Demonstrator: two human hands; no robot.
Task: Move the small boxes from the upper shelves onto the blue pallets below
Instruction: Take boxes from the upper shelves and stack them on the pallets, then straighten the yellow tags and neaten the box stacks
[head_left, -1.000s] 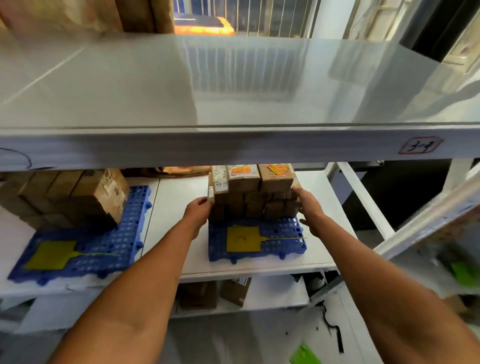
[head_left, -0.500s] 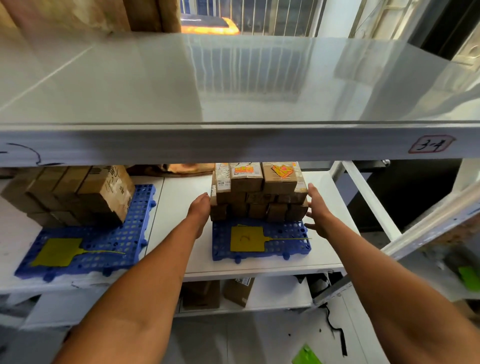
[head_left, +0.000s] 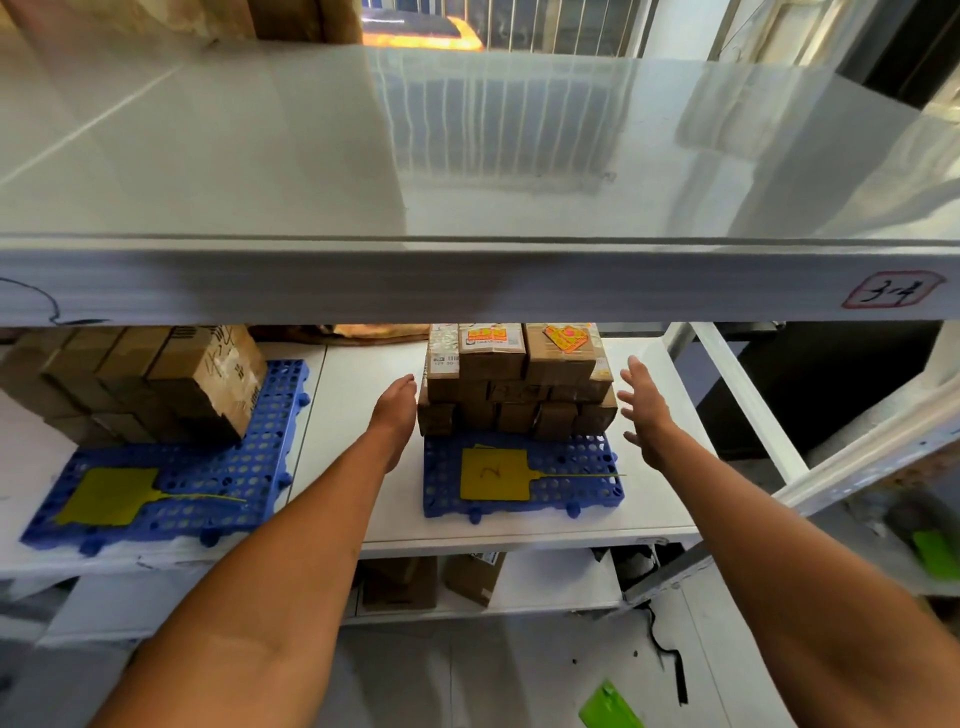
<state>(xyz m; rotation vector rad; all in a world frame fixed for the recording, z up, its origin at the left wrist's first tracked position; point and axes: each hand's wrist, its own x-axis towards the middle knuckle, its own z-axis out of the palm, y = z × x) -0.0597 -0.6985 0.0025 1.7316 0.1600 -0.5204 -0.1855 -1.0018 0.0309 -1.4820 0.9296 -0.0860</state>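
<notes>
A stack of small brown boxes (head_left: 517, 387) stands on the back half of a blue pallet (head_left: 566, 491) on the middle shelf, with a yellow tag (head_left: 493, 474) lying in front of it. My left hand (head_left: 396, 410) is beside the stack's left side, fingers straight, about touching it. My right hand (head_left: 644, 410) is open with spread fingers, a little clear of the stack's right side. A second blue pallet (head_left: 171, 493) at the left carries another stack of brown boxes (head_left: 150, 382).
The white upper shelf (head_left: 467, 156) spans the view above, bare in its near part, with brown cartons at its far left. A label reads 3-4 on its front edge. More boxes (head_left: 431, 579) sit on the lower shelf. A green object (head_left: 608, 706) lies on the floor.
Both hands have come off the stack: one second ago they pressed its two sides, now the right hand has drawn back to the right and opened wide, and the left hand has flattened.
</notes>
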